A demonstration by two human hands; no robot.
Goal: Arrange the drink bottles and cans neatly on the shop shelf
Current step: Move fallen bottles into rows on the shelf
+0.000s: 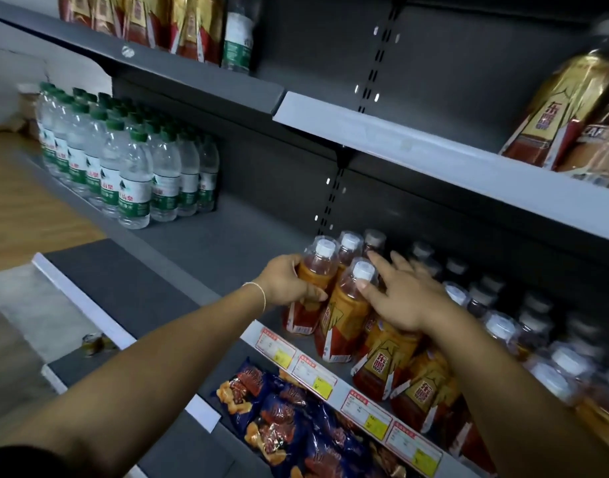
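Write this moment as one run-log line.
left hand: grips orange-labelled plastic bottle with white cap | right hand: open, thumb on neighbouring orange bottle | place: left end of row, grey metal shelf

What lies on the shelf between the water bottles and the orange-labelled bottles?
Nothing: the head view shows only bare grey shelf between the water bottles and the orange-labelled bottles.

Grey middle shelf [206, 246] — water bottles [123, 167] left, orange-labelled drink bottles [392, 353] right.
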